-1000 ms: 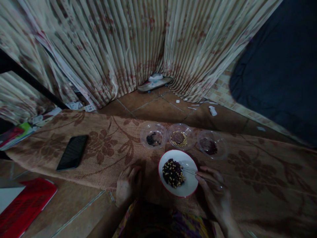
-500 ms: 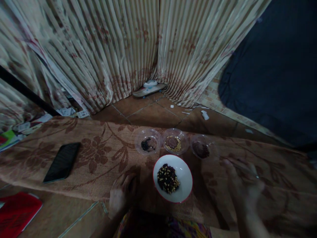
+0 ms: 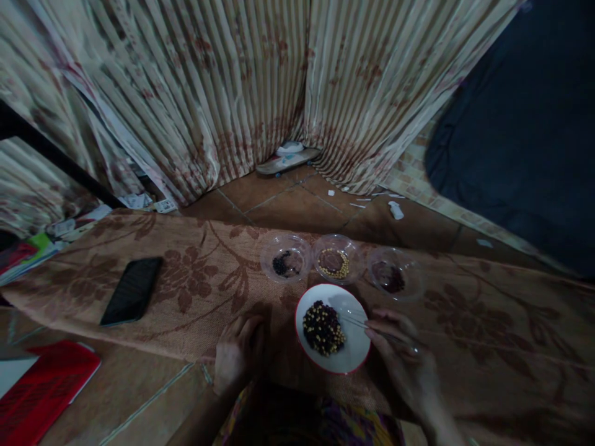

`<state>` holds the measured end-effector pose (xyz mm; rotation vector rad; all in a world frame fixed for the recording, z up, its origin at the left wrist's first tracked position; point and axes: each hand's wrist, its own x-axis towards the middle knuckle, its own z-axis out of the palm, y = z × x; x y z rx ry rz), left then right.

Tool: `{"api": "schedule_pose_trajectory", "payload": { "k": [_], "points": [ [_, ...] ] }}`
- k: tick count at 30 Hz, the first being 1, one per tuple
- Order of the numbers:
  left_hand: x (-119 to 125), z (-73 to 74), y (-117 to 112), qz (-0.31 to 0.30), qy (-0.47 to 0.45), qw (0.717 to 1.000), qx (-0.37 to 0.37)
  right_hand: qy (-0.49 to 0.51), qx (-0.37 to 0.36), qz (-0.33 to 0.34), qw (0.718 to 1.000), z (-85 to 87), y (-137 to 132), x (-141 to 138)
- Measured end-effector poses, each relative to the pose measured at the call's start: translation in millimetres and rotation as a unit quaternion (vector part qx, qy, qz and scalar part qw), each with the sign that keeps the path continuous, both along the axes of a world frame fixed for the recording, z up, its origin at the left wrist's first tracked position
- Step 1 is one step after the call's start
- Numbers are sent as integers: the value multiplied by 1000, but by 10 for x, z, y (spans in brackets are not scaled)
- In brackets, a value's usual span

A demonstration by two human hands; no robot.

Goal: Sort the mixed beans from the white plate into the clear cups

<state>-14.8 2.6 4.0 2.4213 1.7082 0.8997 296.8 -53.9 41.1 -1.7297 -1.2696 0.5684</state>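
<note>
My right hand (image 3: 403, 353) grips a pair of thin metal tweezers (image 3: 393, 337), whose tips reach over the inside of a white bowl (image 3: 356, 353) with a red rim. In that bowl lies a mixed heap of dark and yellow beans (image 3: 323, 328). Left of the bowl, my left hand (image 3: 237, 350) rests on the cloth with its fingers curled in, nothing seen in them. Behind the bowl stand three clear plastic cups: one with black beans (image 3: 281, 265), one with yellow beans (image 3: 334, 265), and one with dark reddish beans (image 3: 393, 280).
A dark phone (image 3: 132, 291) lies on the patterned brown tablecloth (image 3: 209, 310) to the left. A red bag (image 3: 51, 387) is at the lower left. Beyond the table are a skateboard (image 3: 288, 162) on the tiled floor and striped curtains (image 3: 251, 80).
My right hand has come leftward with the tweezers, from right of the cups to the bowl. My left hand stays on the cloth. The whole view has shifted slightly.
</note>
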Motion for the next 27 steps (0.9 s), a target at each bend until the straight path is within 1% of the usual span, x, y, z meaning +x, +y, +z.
{"api": "schedule_pose_trajectory", "payload": {
  "k": [4, 7, 13, 20, 27],
  "points": [
    [-11, -29, -5, 0, 1, 1000, -7, -11, -15, 0, 1000, -73, 18, 2],
    [-18, -27, -12, 2, 2, 1000, -8, -4, -23, 2, 1000, -85, 29, -10],
    [-14, -30, -10, 4, 3, 1000, -9, -21, -23, -4, 1000, -108, 23, -34],
    [-23, -52, -9, 1, 2, 1000, -9, 16, -34, -11, 999, -122, 2, -7],
    [-11, -27, -13, 0, 0, 1000, -11, 10, -37, -7, 999, -152, -54, 15]
  ]
}}
